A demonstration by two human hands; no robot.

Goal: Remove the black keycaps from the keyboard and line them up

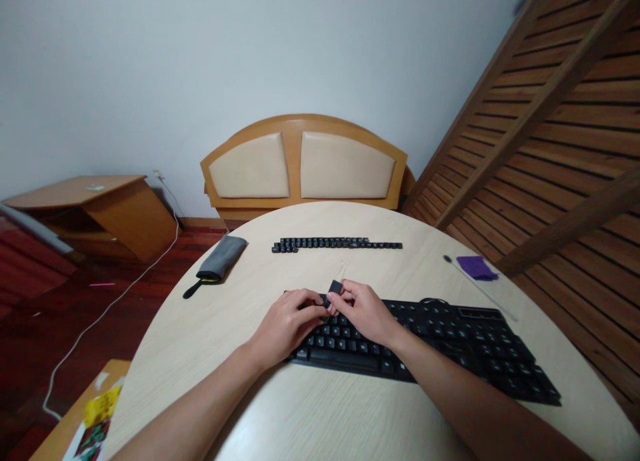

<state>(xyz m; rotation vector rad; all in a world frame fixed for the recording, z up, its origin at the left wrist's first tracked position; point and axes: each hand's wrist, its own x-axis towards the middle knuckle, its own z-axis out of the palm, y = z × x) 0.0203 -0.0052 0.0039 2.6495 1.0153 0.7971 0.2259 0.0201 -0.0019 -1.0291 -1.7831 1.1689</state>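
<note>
My right hand (367, 309) is closed around the black handle of a wire keycap puller (335, 287), its thin wire ends pointing away from me. Close beside it, my left hand (289, 321) has its thumb and fingers pinched together at a small dark piece, too hidden to name. Both hands are over the left part of a black keyboard (345, 359), which lies at a slant on the table. Part of its upper left is covered by my fingers. Beyond the hands, loose black keycaps (325, 243) lie in rows.
The round, pale wooden table (240, 387) carries a grey pouch (226, 257) at left. At right are a purple cloth (477, 267) and a thin stick with a dark tip (463, 272). A headboard (295, 157) stands behind; a slatted wooden screen (540, 167) leans at right.
</note>
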